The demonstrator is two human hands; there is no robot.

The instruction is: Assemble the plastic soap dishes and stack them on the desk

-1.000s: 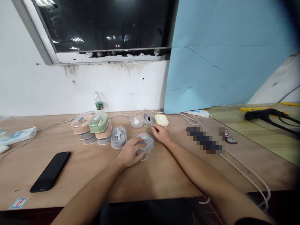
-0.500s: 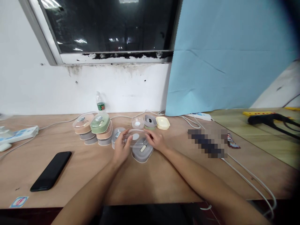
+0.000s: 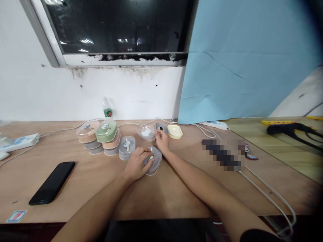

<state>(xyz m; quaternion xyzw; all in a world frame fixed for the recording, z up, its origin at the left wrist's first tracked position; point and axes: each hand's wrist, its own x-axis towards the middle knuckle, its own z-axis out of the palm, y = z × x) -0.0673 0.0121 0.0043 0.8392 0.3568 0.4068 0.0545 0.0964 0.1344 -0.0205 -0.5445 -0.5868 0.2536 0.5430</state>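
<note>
My right hand [image 3: 163, 142] pinches the right edge of a clear plastic lid [image 3: 141, 135] at the back of the group. This lid overlaps another clear lid with a white round sticker, so their outlines are hard to separate. Closer to me, my left hand [image 3: 138, 164] lies over the left side of a grey lidded box [image 3: 156, 160], with thumb and fingers curled around a small cream piece on its top. Left of that hand stands a grey box under a clear lid [image 3: 126, 148]. Behind my right hand are a grey container [image 3: 164, 127] and pale yellow containers [image 3: 175, 131].
Stacked pink, grey and green boxes [image 3: 107, 131] stand at left. A black phone [image 3: 52, 183] lies front left. A bottle [image 3: 107, 108] is by the wall; power strips [image 3: 21, 143] and white cables [image 3: 268, 188] lie on the table, with a pixelated dark item [image 3: 222, 154] at right.
My right hand has carried the clear lid back and slightly left, away from above the grey box. My left hand has let go of the lid and come down onto that box.
</note>
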